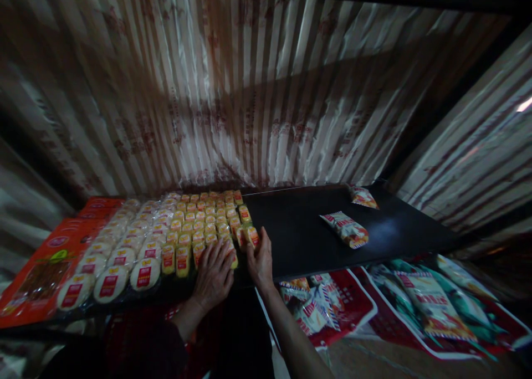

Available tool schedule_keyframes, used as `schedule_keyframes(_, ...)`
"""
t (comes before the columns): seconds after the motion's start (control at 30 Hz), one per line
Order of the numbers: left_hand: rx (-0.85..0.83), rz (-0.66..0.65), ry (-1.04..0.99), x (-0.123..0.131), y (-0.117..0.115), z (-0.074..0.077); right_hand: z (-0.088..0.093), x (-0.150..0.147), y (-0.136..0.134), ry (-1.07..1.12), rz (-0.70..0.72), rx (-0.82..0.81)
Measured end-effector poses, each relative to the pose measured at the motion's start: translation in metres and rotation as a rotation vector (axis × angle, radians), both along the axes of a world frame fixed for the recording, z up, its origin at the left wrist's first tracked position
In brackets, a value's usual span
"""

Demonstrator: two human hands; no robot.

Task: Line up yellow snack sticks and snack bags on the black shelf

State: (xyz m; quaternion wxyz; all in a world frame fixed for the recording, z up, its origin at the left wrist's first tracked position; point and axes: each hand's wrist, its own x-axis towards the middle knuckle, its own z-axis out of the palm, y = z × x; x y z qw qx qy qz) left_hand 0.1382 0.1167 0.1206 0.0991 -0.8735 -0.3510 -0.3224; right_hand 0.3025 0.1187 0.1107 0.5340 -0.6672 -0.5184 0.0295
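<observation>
Small yellow wrapped cakes (183, 261) with red labels stand in close rows on a dark shelf (286, 224). My left hand (213, 273) lies over the front of these rows, its fingers stretched out and touching the wrappers. At the right edge of the rows, my right hand (261, 262) has its thumb and fingers around a small wrapped cake (251, 236). Another cake (240, 237) stands close beside that one. Part of the front row is hidden under my left hand.
Round white wrapped cakes (145, 273) and flat orange packs (33, 262) fill the shelf's left. A snack bag (347, 230) and another bag (364, 196) lie on the right. Below are red sacks (357, 296) holding more bags. Striped plastic sheeting (249, 102) hangs behind.
</observation>
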Motion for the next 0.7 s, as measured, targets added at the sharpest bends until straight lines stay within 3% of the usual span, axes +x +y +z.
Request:
schedule_keyframes(0.23, 0.047, 0.02, 0.041, 0.001, 0.0, 0.002, -0.011, -0.011, 0.009, -0.006, 0.093, -0.08)
schedule_keyframes(0.5, 0.055, 0.029, 0.054, 0.001, 0.0, 0.004, 0.001, -0.018, 0.008, 0.119, 0.166, -0.176)
schedule_keyframes(0.7, 0.039, 0.015, 0.039, 0.001, 0.001, 0.003, -0.008, -0.024, 0.01, 0.089, 0.199, -0.185)
